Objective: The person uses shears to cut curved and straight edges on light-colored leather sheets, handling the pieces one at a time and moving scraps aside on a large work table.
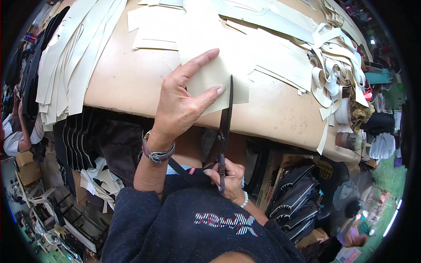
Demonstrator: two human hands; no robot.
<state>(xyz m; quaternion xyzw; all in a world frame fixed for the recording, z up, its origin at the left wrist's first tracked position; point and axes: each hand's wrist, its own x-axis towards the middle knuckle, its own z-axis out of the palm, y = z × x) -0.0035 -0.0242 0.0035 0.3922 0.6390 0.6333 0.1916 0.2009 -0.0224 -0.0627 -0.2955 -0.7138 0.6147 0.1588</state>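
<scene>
My left hand is at the near edge of a cream sheet on the worktable. Its thumb and forefinger lie spread over the sheet; the other fingers are folded out of sight. In my right hand, close to my body, are the handles of dark long-bladed scissors. The scissors point away from me, with the tip over the sheet just right of my left thumb. Their blades look nearly together; whether one lies under the sheet I cannot tell.
Long cream strips are piled at the table's left, curled offcuts at its right. Other flat cream pieces lie beyond my hands. The rounded table edge crosses before me. Dark bags stand below right, and people sit at both sides.
</scene>
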